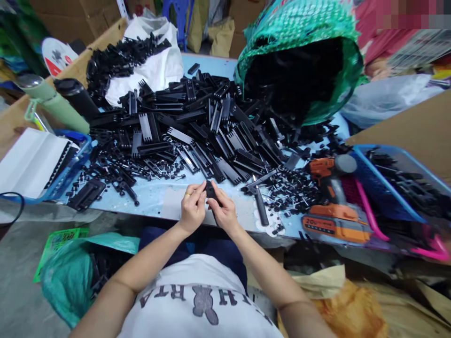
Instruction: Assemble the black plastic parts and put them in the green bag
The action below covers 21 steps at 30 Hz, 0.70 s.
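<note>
Both of my hands meet at the table's front edge around a small black plastic part [210,189]. My left hand [193,206] pinches it from the left, a ring on one finger. From the other side my right hand [223,209] grips it, and its dark lower end shows below the fingers. What kind of part it is, I cannot make out. Beyond my hands lies a large heap of black slotted plastic pieces [197,124]. Small screws [169,168] are scattered left of centre, and more screws with black caps [292,190] lie to the right.
An orange cordless drill [334,220] stands at the right beside a blue basket [405,155]. A green woven sack [299,28] spills black parts at the back. A T-handled tool [260,204] lies near my right hand. Bottles [56,103] stand far left.
</note>
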Available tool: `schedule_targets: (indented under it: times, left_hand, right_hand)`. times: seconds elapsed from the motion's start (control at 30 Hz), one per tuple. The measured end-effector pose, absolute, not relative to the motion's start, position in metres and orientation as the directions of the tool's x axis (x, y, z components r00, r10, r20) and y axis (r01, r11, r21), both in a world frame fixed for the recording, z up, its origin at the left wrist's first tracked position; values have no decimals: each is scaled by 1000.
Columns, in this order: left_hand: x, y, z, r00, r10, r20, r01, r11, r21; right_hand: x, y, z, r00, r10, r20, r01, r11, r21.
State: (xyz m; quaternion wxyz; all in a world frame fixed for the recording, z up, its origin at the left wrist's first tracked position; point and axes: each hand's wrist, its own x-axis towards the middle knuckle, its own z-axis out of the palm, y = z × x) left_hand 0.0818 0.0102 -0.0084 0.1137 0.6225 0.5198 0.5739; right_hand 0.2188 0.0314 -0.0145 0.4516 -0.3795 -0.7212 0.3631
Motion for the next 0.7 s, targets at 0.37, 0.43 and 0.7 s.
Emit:
schedule_targets:
  times: [0.37, 0.43, 0.7]
  left_hand:
    - [57, 26, 4, 93, 807, 583, 361, -573, 736]
    - [59, 24, -3, 74, 853, 517, 386, -502, 774]
    - [60, 24, -28, 455, 864, 215, 796, -503, 337]
  right_hand:
    - [210, 23, -27, -254, 869, 424, 272, 485, -831]
    - [214, 27, -23, -343, 861, 376, 326, 485, -812]
    - [327, 99, 13, -451, 888, 87, 892, 445, 78]
